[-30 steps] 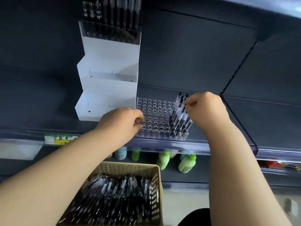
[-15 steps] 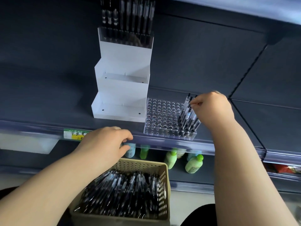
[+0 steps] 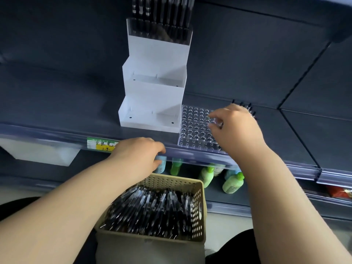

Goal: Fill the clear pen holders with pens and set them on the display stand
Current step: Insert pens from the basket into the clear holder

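Clear pen holder sits just right of the white display stand. The right hand is above the holder, fingertips pinching a small glossy object; pens rise behind the hand. The left hand, fingers loosely curled and relaxed, is in front of the stand, above the basket of pens.

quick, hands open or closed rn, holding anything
Left hand: open, loosely curled, holding nothing.
Right hand: curled over the clear pen holder; grip cannot be told.

A green-and-yellow price tag on the shelf's front rail, just left of the fingers of the left hand, bore handwritten "中性笔" above what looked like "1.5". Its small print was illegible.
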